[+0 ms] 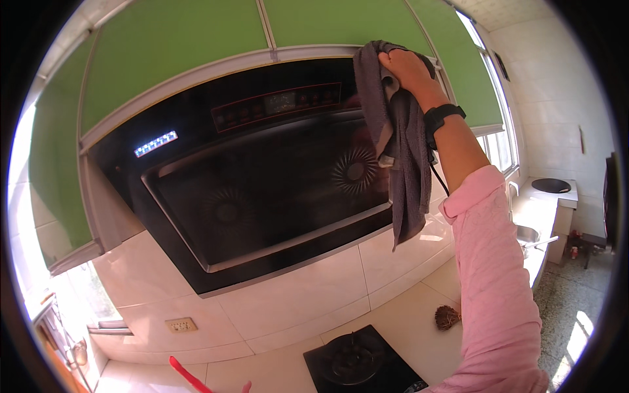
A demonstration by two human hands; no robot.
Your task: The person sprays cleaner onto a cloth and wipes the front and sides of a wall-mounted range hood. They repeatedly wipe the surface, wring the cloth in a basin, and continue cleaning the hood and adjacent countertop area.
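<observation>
My right hand [410, 71] is raised high and grips a dark grey towel [413, 172] at the upper right corner of a black range hood [275, 196]. The towel hangs down in folds over the hood's right end and covers part of it. On the hood's front are a red-outlined control panel [277, 105], a round vent pattern [355, 171] and a fainter one to its left. Bright white light reflects from the hood's left side. My left hand is out of view.
Green cabinets [172, 59] adjoin the hood above. Below are a black gas hob [354, 358], a brown brush [446, 318], a wall socket [181, 324] and a red, partly cut-off thing [189, 376]. A sink [527, 234] and a round black lid-like disc [551, 185] stand at right.
</observation>
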